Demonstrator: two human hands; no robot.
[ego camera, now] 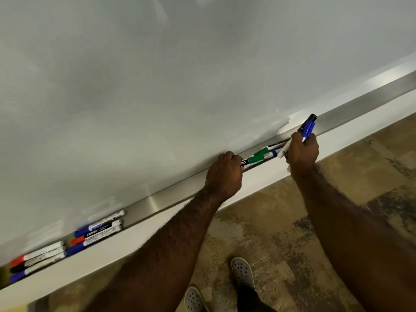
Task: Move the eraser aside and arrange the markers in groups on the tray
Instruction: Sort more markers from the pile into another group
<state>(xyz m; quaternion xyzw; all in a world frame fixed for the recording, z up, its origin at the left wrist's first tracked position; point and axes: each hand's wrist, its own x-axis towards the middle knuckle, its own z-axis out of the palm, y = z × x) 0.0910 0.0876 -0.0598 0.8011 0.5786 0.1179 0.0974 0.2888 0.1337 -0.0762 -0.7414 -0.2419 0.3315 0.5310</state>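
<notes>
A long metal tray (pixel 157 202) runs under the whiteboard from lower left to upper right. My left hand (pixel 224 176) is closed on the end of a green-capped marker (pixel 256 157) that lies in the tray. My right hand (pixel 301 152) grips a blue-capped marker (pixel 307 128) raised above the tray, and a white barrel also sticks out of that fist. More markers (pixel 271 152) lie in the tray between my hands. Two groups of markers rest at the tray's left: one (pixel 99 228) nearer the middle, another (pixel 37 258) at the far left. I see no eraser.
The whiteboard (pixel 157 86) fills the upper view. A white ledge (pixel 112 253) fronts the tray. Below lies mottled brown flooring (pixel 281 233), with my two shoes (pixel 242 271) near the bottom centre.
</notes>
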